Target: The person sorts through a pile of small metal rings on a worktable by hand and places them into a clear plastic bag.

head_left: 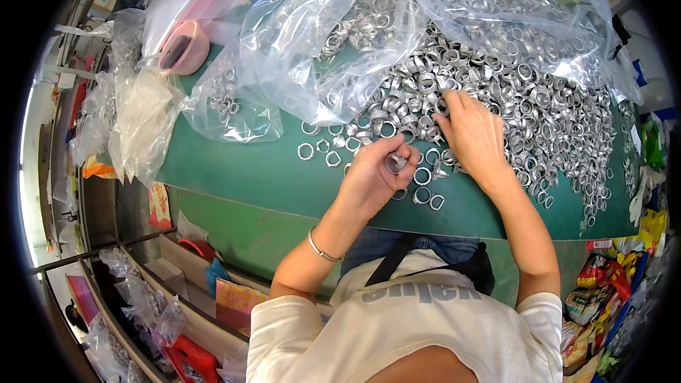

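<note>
My left hand fingers grip one metal ring, right hand fingers spread on the ring pile; few rings laid out, most unsorted.

A pink tub sits at the green table's far-left corner, clear plastic bags crumpled beside it; a red bin stands below the table's near edge

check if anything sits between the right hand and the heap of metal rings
Nothing visible does. The right hand already lies on the heap of metal rings, fingertips in among them. The clear plastic bags lie further up the green table, and the left hand holds one ring off to the side.
</note>
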Available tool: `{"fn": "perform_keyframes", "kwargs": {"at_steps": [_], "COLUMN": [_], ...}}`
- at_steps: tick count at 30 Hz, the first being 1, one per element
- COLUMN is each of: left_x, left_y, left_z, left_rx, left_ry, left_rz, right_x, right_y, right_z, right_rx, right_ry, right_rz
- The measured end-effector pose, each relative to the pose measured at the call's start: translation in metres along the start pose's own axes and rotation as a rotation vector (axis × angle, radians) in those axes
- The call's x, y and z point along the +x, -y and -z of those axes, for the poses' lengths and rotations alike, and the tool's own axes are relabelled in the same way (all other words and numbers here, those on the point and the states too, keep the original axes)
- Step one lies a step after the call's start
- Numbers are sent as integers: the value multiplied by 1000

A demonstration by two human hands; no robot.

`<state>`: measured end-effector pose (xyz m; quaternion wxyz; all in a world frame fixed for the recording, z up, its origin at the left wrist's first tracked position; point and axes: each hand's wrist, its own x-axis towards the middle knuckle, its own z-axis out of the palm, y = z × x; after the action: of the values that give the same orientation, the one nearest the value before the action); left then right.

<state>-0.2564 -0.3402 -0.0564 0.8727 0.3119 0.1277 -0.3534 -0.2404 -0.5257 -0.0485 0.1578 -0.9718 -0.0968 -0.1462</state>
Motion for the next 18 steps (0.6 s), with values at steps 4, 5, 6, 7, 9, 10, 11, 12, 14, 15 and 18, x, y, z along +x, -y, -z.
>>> {"fn": "perform_keyframes", "kwargs": {"at_steps": [4, 5, 6, 7, 9, 10, 11, 12, 14, 15, 18], "left_x": [-2, -1, 3, 14, 41, 51, 58, 65, 75, 79, 83], "left_y": [-9, -12, -13, -14, -20, -23, -24, -24, -22, -21, -26], "left_z": [-16, -24, -28, -24, -24, -27, -32, -39, -51, -52, -52], "left_rx": [370, 509, 645, 983, 1373, 1565, 1640, 1715, 1840, 1894, 2036], "left_ry": [57, 37, 12, 48, 25, 5, -36, -76, -121, -144, -138], "left_rz": [-127, -197, -268, -531, -910, -1108, -1066, -1022, -965, -946, -881], "right_x": [-9, -16, -17, -15, -9, -5, -2, 7, 19, 23, 35], "right_y": [-13, -25, -26, -23, -31, -39, -43, -36, -43, -33, -28], "right_z": [9, 17, 33, 43, 48, 47, 48, 50, 27, 29, 23], "right_rx": [747, 1217, 1684, 1875, 1838, 1758, 1509, 968, 296, 83, -166], "right_ry": [-41, 15, 80, 10, -8, 22, 45, 13, -375, -254, -88], "right_rz": [-102, -303, -515, -532, -530, -534, -588, -612, -92, -187, -217]}}
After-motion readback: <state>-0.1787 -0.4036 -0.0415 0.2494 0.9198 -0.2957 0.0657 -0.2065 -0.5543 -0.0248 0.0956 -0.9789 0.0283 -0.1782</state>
